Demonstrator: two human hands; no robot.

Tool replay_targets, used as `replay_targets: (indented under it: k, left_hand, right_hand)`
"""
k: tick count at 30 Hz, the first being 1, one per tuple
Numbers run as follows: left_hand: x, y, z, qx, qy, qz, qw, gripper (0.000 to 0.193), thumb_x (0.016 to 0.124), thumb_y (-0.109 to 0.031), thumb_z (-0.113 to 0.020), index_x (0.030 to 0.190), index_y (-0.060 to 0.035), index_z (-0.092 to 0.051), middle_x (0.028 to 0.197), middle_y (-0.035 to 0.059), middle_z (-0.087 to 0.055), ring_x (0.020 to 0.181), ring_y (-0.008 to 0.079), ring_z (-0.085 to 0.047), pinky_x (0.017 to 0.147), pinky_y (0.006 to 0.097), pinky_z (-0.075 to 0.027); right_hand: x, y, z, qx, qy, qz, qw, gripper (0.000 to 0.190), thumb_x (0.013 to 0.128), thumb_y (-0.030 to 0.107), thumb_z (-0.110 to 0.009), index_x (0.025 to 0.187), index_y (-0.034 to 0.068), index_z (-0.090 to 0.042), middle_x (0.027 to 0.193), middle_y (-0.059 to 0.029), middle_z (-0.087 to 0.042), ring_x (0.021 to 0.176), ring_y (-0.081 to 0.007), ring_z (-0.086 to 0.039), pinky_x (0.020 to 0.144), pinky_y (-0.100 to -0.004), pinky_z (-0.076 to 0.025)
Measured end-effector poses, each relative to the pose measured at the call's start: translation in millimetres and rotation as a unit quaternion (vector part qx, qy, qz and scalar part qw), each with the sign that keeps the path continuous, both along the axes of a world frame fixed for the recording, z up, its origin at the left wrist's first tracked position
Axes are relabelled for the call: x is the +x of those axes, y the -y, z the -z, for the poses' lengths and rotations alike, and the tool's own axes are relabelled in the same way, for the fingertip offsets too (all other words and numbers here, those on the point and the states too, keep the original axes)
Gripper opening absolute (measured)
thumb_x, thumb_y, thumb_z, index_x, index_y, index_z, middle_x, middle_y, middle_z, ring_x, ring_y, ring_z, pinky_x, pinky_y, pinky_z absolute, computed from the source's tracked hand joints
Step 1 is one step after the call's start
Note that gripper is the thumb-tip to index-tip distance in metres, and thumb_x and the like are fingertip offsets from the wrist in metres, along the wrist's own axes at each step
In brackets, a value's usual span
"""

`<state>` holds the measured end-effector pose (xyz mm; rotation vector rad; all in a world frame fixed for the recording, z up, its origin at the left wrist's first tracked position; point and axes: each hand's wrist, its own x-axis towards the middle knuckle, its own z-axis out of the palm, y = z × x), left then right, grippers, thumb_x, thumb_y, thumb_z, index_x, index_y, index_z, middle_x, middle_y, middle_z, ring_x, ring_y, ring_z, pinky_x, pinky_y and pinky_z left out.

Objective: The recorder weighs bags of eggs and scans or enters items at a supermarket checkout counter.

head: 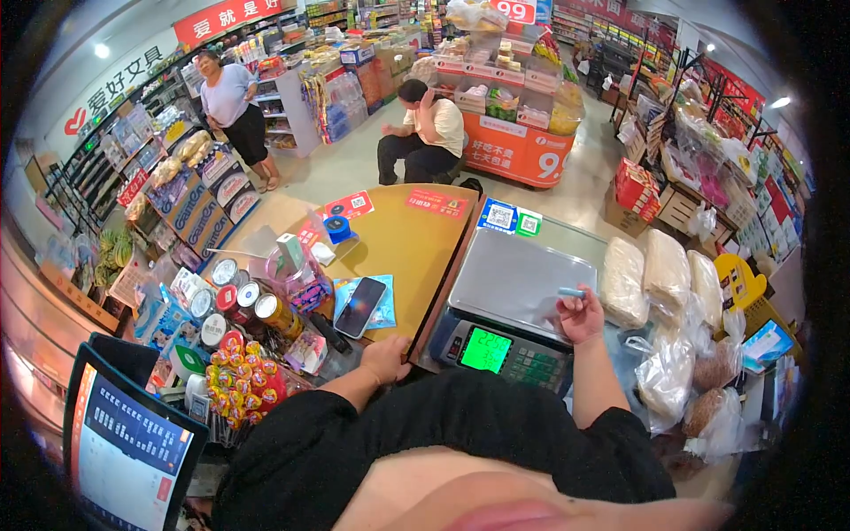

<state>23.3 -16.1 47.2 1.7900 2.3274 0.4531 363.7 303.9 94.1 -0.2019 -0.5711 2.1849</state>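
Note:
My right hand (580, 314) rests over the right part of a weighing scale's metal platform (518, 272), with a small light-blue stick-shaped object (571, 292) held at its fingertips. Below the platform, the scale's green display (486, 350) is lit beside a keypad. My left hand (387, 358) lies at the near edge of the yellow counter (425, 232); its fingers are partly hidden, and nothing shows in it. Just beyond it, a smartphone (360, 307) lies on a light-blue packet (383, 315).
Lollipops (244, 385), lidded jars (226, 299) and a monitor (126, 445) crowd the left. Bagged white packages (624, 282) lie right of the scale. Beyond the counter, one person (425, 129) sits and another person (232, 109) stands near shelves.

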Motion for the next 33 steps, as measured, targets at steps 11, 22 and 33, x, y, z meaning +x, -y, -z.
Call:
replay_targets:
  k: [11,22,33]
  left_hand:
    - [-3.5,-1.7,-0.3,-0.015,0.008,0.008,1.000,0.041,0.074,-0.029,-0.070,0.109,-0.0115,-0.057,0.099,0.0113,-0.062,0.095,0.0333,-0.064,0.077,0.0459,-0.053]
    - [11.8,-1.0,-0.6,-0.027,-0.015,-0.033,0.999,0.045,0.074,-0.025,-0.071,0.115,-0.0135,-0.056,0.103,0.0114,-0.060,0.101,0.0336,-0.062,0.084,0.0455,-0.051]
    - [88.1,75.0,7.2,-0.023,-0.075,-0.080,0.994,0.059,0.071,-0.019,-0.073,0.127,-0.0144,-0.055,0.121,0.0092,-0.053,0.119,0.0314,-0.049,0.094,0.0472,-0.041]
  right_hand:
    - [-4.5,-0.5,2.9,0.060,-0.009,0.007,0.998,0.027,0.097,0.023,-0.055,0.119,0.012,-0.065,0.096,-0.0073,-0.070,0.101,-0.0258,-0.065,0.099,-0.0488,-0.046]
    - [-4.1,-3.4,-10.1,-0.010,-0.046,-0.076,0.996,0.053,0.100,0.046,-0.046,0.130,0.003,-0.055,0.116,-0.0168,-0.066,0.111,-0.0327,-0.060,0.097,-0.0505,-0.046]
    - [-4.8,-1.8,-10.5,0.002,-0.018,-0.108,0.994,0.043,0.098,0.038,-0.050,0.129,0.009,-0.056,0.114,-0.0114,-0.064,0.107,-0.0281,-0.059,0.092,-0.0433,-0.046]
